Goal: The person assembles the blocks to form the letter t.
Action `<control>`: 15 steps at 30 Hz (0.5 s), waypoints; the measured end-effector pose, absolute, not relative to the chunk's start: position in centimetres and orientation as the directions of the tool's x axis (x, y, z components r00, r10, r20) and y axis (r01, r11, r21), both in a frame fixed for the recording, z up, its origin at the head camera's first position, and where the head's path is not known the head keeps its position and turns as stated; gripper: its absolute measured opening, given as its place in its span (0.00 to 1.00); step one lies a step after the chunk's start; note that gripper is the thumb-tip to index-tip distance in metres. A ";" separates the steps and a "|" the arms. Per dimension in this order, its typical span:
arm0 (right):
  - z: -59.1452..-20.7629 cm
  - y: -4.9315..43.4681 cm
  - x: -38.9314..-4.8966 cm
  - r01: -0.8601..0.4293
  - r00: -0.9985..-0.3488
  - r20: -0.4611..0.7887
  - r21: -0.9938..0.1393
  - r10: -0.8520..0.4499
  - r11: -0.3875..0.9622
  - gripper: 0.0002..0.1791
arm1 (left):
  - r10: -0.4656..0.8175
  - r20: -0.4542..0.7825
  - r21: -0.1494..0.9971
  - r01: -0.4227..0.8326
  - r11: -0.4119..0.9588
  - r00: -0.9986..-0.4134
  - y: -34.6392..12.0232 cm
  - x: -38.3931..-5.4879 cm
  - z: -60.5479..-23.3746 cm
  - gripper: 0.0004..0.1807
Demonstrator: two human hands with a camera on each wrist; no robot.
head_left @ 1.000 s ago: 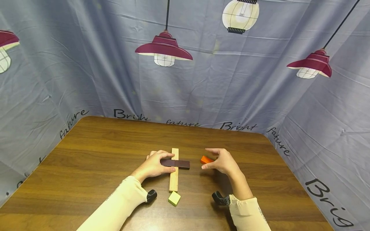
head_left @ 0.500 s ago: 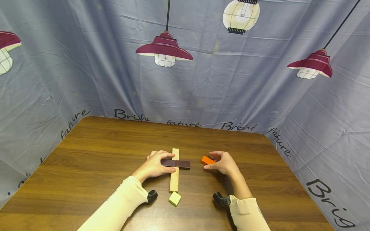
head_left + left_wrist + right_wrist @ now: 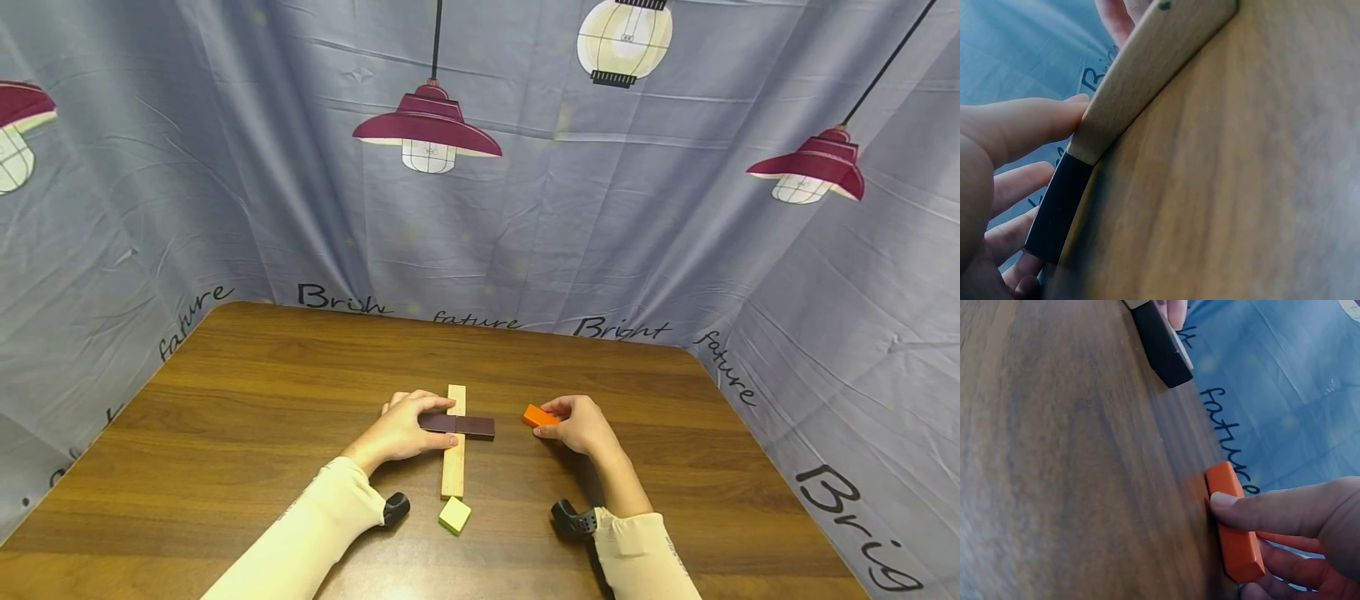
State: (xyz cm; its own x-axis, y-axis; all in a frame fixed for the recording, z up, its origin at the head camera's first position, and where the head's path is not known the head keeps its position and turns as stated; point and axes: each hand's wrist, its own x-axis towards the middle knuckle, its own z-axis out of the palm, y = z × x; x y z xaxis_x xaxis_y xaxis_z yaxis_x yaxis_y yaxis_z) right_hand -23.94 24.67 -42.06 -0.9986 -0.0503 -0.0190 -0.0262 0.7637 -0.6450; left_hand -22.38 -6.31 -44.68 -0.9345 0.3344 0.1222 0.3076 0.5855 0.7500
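A pale wooden strip (image 3: 453,475) lies lengthwise on the table, crossed by two dark brown blocks (image 3: 475,428) that meet end to end. My left hand (image 3: 401,427) rests around the left dark block, its thumb and index finger extended onto the pale strip on either side. In the left wrist view, the thumb touches the strip's edge beside the dark block (image 3: 1060,209). To the right, my right hand (image 3: 583,425) pinches an orange block (image 3: 538,416). The right wrist view shows the thumb on one face of the orange block (image 3: 1235,540) and fingers behind it.
A small yellow-green block (image 3: 454,516) lies at the near end of the pale strip. The brown wooden table (image 3: 300,358) reaches back to a grey-blue curtain (image 3: 480,217) printed with lamps and lettering. Black wrist mounts (image 3: 573,517) hang under the sleeves.
My right thumb and fingers have come together from a wide spread onto the orange block. The left hand and the other blocks stay in place.
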 end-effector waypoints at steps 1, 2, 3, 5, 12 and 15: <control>-42.0 24.7 -23.9 -0.026 -0.998 -0.021 -0.642 -0.052 0.766 0.19 | 0.334 0.122 0.750 0.307 0.586 -0.935 -6.3 -22.4 -44.7 0.32; -42.0 24.7 -23.9 -0.024 -0.998 -0.025 -0.641 -0.052 0.767 0.19 | 0.333 0.122 0.750 0.307 0.586 -0.935 -6.3 -22.4 -44.7 0.33; -41.8 24.6 -23.9 -0.021 -0.998 -0.029 -0.638 -0.051 0.769 0.20 | 0.332 0.123 0.750 0.307 0.586 -0.935 -6.3 -22.4 -44.8 0.33; -41.6 24.6 -23.8 -0.019 -0.998 -0.037 -0.634 -0.055 0.773 0.20 | 0.331 0.125 0.748 0.308 0.588 -0.935 -6.3 -22.4 -44.8 0.33; -40.6 24.3 -23.3 -0.053 -0.992 -0.055 -0.624 -0.111 0.780 0.20 | 0.327 0.126 0.746 0.307 0.591 -0.937 -6.2 -22.3 -44.8 0.33; -40.2 24.1 -23.2 -0.069 -0.985 -0.079 -0.633 -0.153 0.771 0.19 | 0.326 0.131 0.746 0.310 0.590 -0.936 -6.2 -22.3 -44.8 0.33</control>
